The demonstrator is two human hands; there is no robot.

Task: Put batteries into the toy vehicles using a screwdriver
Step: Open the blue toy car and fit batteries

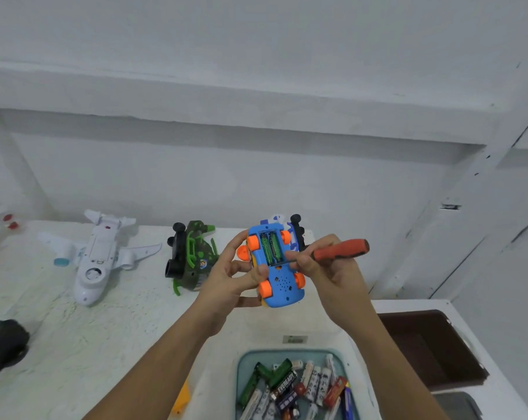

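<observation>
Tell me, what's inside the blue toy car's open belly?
Two green batteries lie side by side in the blue toy car's open compartment. Whatever is beneath them is covered.

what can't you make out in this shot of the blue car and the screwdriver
Head view only:
the screwdriver tip: covered by the right hand
the blue car top side: turned away, partly covered by the left hand
the green batteries polarity marks: too small
the battery tray: cut off by the bottom edge
the black toy: cut off by the left edge
</observation>
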